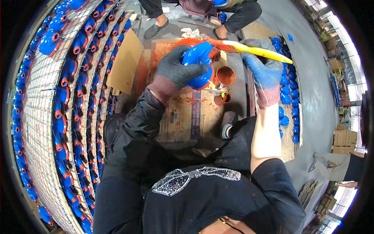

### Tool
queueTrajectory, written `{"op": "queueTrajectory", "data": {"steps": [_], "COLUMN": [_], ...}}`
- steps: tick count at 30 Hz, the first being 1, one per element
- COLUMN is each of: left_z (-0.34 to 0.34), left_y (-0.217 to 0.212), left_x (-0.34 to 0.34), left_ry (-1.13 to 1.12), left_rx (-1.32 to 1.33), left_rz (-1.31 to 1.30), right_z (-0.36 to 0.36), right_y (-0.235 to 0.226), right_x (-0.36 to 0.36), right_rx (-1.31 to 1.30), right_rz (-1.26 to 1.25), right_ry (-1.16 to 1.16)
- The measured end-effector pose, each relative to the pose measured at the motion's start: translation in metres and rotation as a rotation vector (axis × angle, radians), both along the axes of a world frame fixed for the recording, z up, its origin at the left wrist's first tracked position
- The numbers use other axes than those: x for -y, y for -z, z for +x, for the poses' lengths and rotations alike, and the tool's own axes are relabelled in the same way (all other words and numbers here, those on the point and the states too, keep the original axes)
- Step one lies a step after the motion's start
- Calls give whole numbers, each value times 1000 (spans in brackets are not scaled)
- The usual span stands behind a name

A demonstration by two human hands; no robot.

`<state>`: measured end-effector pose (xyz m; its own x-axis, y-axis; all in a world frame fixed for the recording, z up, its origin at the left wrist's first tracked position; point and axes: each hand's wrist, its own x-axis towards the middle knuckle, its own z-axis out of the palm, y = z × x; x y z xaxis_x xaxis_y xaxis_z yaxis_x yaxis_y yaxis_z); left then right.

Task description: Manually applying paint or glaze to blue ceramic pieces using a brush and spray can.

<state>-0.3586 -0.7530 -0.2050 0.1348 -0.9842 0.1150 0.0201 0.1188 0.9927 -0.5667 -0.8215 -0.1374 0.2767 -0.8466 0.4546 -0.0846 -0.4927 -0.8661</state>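
Head view: at 12 o'clock we have the blue fitting (198,54), held up in our gloved left hand (173,70), fingers wrapped around its back and thumb pressed across its near side. Our right hand (264,66), at 2 o'clock, is closed around the yellow handle of a paintbrush (249,48); its red bristles lie at the fitting's 2 o'clock edge, though we cannot tell how firmly they touch. To do this well, we should hold the fitting steady, turn it with the left wrist and let the bristle tips follow the rim, keeping red off the blue body. A lightly loaded brush would likely drip less. The paint pot (226,74) stands at the fitting's 4 o'clock, close by for reloading; wiping off excess on its lip seems wise.
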Motion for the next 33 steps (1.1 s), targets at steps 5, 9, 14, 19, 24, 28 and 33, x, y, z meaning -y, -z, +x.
{"op": "queueTrajectory", "data": {"steps": [5, 9, 14, 19, 24, 28, 33], "left_z": [5, 3, -11, -15, 1, 22, 15], "left_y": [-19, -20, -4, -3, -15, -29, -53], "left_x": [-12, -21, -29, -31, -17, -24, -27], "left_ry": [148, 268, 253, 319, 318, 493, 374], "left_rx": [-435, -950, -881, -994, -1246, -1258, -1280], "left_rz": [144, 184, -70, -6, -24, -58, -74], "right_z": [-13, -3, 25, 37, 41, 32, 22], "right_y": [15, 34, 52, 88, 102, 74, 49], "right_x": [15, 21, 12, 26, 41, 48, 42], "right_rx": [298, 805, 1135, 1196, 1136, 1074, 1070], "right_rz": [135, 449, 664, 756, 756, 673, 459], "right_ry": [-116, -362, -542, -573, -421, -391, -417]}}
